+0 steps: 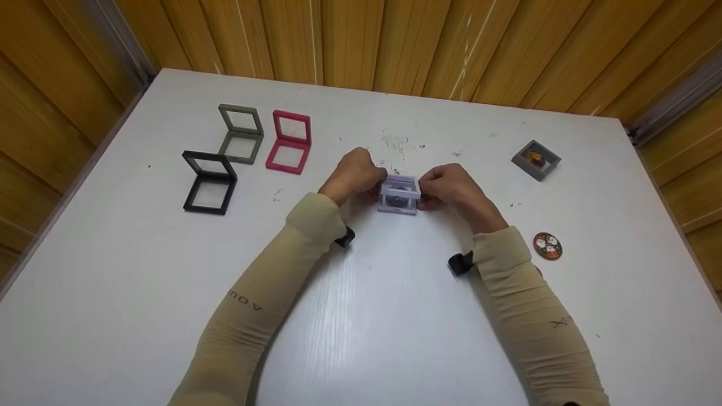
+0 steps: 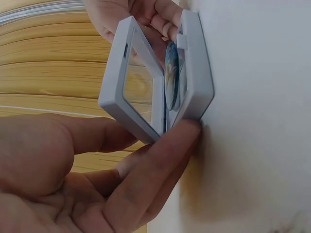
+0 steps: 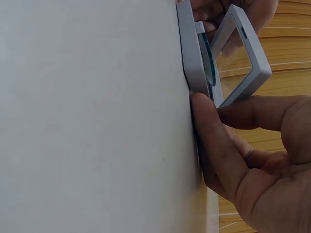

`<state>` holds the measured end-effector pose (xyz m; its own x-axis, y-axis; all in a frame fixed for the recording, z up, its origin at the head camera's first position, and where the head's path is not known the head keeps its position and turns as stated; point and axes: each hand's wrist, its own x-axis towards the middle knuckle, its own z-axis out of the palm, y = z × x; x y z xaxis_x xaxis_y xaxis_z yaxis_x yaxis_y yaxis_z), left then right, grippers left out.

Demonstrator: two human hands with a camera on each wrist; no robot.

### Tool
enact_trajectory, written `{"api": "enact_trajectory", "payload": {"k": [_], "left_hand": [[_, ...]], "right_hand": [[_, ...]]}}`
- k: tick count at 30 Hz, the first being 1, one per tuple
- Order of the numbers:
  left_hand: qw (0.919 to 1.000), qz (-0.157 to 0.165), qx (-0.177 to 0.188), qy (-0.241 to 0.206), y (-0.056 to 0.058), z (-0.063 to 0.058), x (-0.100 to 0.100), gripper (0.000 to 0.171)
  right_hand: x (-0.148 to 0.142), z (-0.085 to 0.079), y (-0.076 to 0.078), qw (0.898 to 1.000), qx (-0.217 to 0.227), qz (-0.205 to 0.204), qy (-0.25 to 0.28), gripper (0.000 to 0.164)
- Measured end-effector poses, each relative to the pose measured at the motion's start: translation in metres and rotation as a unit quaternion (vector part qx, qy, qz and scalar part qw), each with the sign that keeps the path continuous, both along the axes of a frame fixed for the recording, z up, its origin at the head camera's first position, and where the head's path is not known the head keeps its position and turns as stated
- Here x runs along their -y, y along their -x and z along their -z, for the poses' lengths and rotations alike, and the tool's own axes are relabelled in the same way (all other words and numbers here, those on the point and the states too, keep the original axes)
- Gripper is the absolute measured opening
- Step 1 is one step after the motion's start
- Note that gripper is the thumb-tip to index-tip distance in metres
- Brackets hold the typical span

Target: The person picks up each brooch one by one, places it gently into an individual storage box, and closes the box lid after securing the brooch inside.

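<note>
A pale lilac hinged display frame (image 1: 397,212) stands on the white table between my hands, its lid tilted partway up from the base. Inside the base lies a round, flat disc (image 2: 172,77) with blue and tan colouring, seen edge-on in the left wrist view. My left hand (image 1: 352,175) grips the frame's left side, thumb at the lid and fingers against the base. On the opposite side, my right hand (image 1: 451,186) pinches the frame close to the hinge, with a finger along the base.
Three frames stand hinged open at the left: black (image 1: 207,212), grey-green (image 1: 259,141) and red (image 1: 309,141). To the right lie a dark grey frame (image 1: 527,169) with an amber-coloured item inside and a round patterned badge (image 1: 547,246). Wood-look panels (image 1: 350,45) border the table.
</note>
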<state>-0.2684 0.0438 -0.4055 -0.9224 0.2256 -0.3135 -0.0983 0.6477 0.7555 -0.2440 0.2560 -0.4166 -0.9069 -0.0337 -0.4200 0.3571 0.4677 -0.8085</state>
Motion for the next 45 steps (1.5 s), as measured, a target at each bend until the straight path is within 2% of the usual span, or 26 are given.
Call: {"api": "enact_trajectory", "payload": {"k": [7,15,24,30,35,45], "left_hand": [[1.0,-0.005,-0.003,-0.008,-0.002,0.003,-0.0013,0.018],[1.0,-0.004,-0.003,-0.006,-0.0008,0.0039,-0.0009,0.018],[1.0,0.007,-0.006,0.002,0.0008,0.0054,-0.0007,0.018],[1.0,0.007,0.003,0.001,0.0012,0.0054,-0.0007,0.017],[0.9999,0.009,0.008,0.004,0.0017,0.0054,-0.0008,0.017],[0.9997,0.022,0.004,0.013,0.003,0.0065,-0.001,0.016]], "right_hand": [[0.0004,-0.0006,0.0012,1.0,-0.005,-0.003,-0.013,0.028],[0.002,-0.0021,0.0022,0.999,0.021,0.016,0.046,0.038],[0.001,-0.0029,-0.001,1.0,0.009,-0.004,0.024,0.041],[0.0007,-0.0031,-0.0016,1.0,0.005,-0.006,0.01,0.04],[0.0004,-0.0021,-0.0019,1.0,-0.001,-0.002,0.02,0.036],[0.0013,-0.0018,-0.0011,1.0,0.006,0.004,0.018,0.028]]}}
